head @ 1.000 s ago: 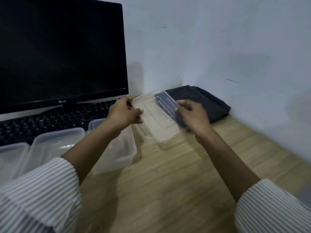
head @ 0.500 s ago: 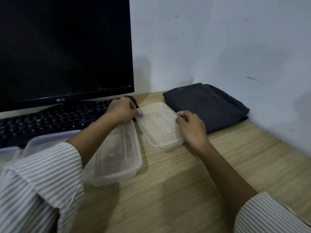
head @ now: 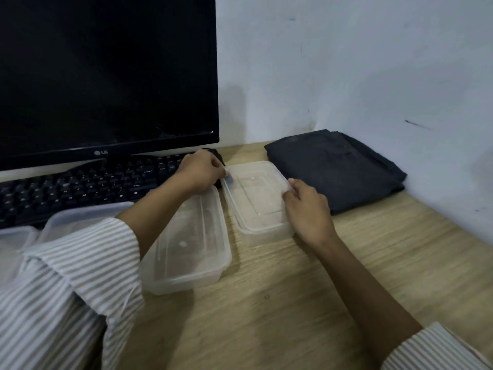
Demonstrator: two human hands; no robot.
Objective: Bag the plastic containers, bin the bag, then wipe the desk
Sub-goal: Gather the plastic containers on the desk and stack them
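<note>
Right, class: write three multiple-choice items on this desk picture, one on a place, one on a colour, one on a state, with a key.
1. Where does the folded dark grey cloth lie?
A. On the keyboard
B. In the desk's far right corner by the wall
C. Inside a container

2. What colour is the monitor screen?
A. Black
B. Blue
C. White

3. What are the hands doing with the clear rectangular plastic container?
A. Lifting it overhead
B. Nothing
C. Gripping its lid edges, one on each side

Key: B, the cloth sits against the wall; A, the screen is dark; C, the left hand and right hand each hold a lid edge.
</note>
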